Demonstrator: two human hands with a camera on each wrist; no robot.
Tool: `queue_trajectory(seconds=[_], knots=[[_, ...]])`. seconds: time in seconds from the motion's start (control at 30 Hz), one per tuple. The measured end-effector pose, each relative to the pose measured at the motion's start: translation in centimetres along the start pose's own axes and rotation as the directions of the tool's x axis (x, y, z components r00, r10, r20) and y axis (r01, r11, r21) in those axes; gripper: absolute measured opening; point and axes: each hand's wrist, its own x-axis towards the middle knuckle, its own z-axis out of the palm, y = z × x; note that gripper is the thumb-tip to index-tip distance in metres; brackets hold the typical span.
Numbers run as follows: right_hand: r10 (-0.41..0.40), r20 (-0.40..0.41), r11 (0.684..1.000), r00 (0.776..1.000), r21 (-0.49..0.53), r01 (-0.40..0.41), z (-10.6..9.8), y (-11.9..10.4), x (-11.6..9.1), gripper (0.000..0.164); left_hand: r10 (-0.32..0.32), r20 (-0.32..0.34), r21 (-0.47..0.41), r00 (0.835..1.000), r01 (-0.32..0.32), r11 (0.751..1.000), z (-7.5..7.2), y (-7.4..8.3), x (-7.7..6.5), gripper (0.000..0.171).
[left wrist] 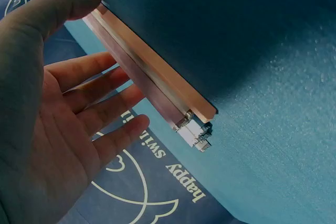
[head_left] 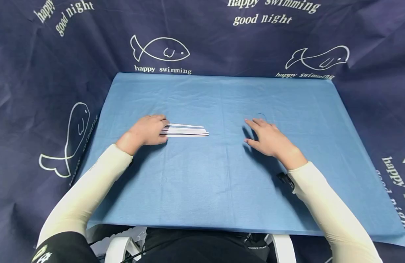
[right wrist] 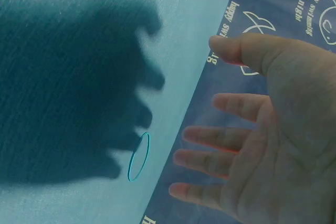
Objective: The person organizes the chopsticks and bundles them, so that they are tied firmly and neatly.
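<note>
Head view: white sticks (head_left: 186, 130), left of centre on the blue table (head_left: 196, 182), gripped between thumb and fingers of the left hand (head_left: 149, 129); well apart, raised right hand (head_left: 269, 138) with fingers extended. Left wrist view only: silvery stick ends (left wrist: 190, 133). Right wrist view: complete teal loop (right wrist: 146, 156), merely a faint arc from the head.

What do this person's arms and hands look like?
The left hand and right hand are bare. Cream sleeves reach the wrists. A black sleeve, marked yellow and white, shows higher on the left arm. Something black sits at the right wrist.
</note>
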Motion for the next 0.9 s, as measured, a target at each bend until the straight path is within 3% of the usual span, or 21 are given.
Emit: queue_trajectory(seconds=[0.53,0.7,0.9], knots=[[-0.028,-0.063,0.997,0.998,0.065,0.032,-0.1,0.1,-0.1,0.074,0.019,-0.049,-0.02,0.999,-0.02,1.0,0.5,-0.4,0.4,0.032],[-0.033,-0.084,0.995,0.996,0.089,0.041,-0.4,0.0,-0.1,0.075,0.003,-0.04,-0.031,0.999,-0.004,1.0,0.5,-0.4,0.6,0.029],[-0.04,-0.112,0.993,0.993,0.107,0.052,-0.4,0.1,-0.1,0.075,0.05,-0.015,0.017,0.999,-0.05,0.999,0.9,-0.3,1.3,0.029]])
